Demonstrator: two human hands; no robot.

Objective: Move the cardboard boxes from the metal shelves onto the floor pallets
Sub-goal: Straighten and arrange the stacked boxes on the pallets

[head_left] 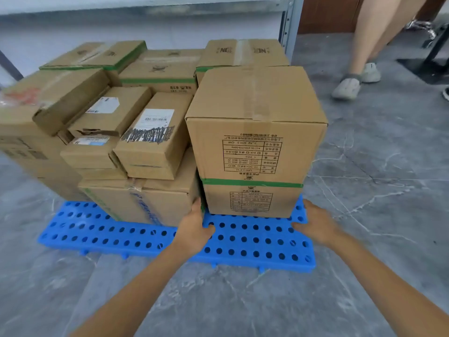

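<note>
A blue perforated floor pallet (243,242) carries many cardboard boxes. At its right end a green-striped box (251,199) sits under a larger printed box (257,127). My left hand (194,227) lies against the lower left corner of the green-striped box, fingers reaching up along its edge. My right hand (315,224) hovers over the pallet's right end, just right of that box, fingers relaxed and holding nothing. To the left, several smaller labelled boxes (153,137) are piled on a wide taped box (138,203).
A grey metal shelf upright (289,25) stands behind the stack. Another person's legs and pale shoes (347,86) are at the back right on the grey marble floor (376,178). A dark stand base (427,66) sits at the far right.
</note>
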